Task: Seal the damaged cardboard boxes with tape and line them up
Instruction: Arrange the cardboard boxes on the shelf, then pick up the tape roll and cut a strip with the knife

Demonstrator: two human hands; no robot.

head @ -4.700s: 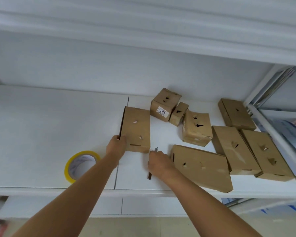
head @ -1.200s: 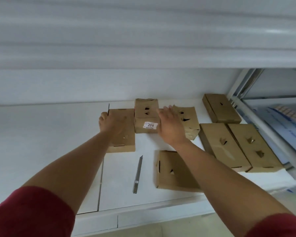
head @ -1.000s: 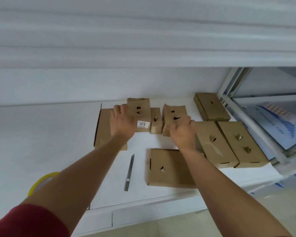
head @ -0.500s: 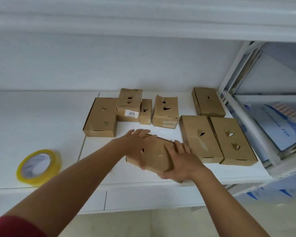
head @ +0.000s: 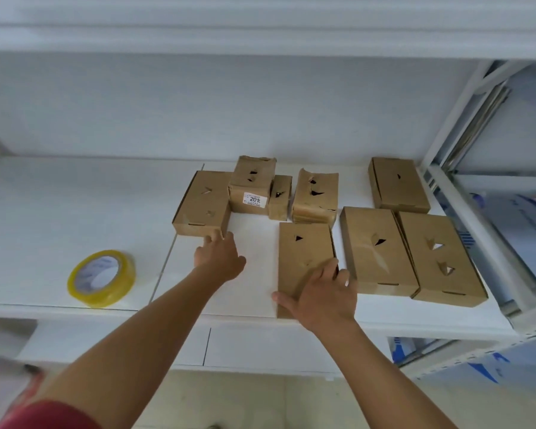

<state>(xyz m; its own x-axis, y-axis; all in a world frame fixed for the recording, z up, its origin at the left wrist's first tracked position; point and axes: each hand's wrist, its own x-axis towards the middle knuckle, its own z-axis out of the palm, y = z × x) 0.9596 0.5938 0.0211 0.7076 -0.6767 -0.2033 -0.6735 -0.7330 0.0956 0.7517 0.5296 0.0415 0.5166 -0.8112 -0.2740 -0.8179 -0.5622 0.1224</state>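
Right hand (head: pixel 321 297) flat on front box (head: pixel 304 261), squaring it; left hand (head: pixel 218 253) open, fingertips at left box (head: pixel 203 204).
Lining-up step under way; holes untaped, tape roll (head: pixel 101 277) needed next.

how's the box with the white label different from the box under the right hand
The labelled box bears a white sticker with numbers on its front; the box under the right hand shows none. The labelled box stands taller and stubbier at the back of the shelf; the other lies long and flat near the front edge. The right hand rests on the flat one; nothing touches the labelled one. Both are brown cardboard with torn holes on top.
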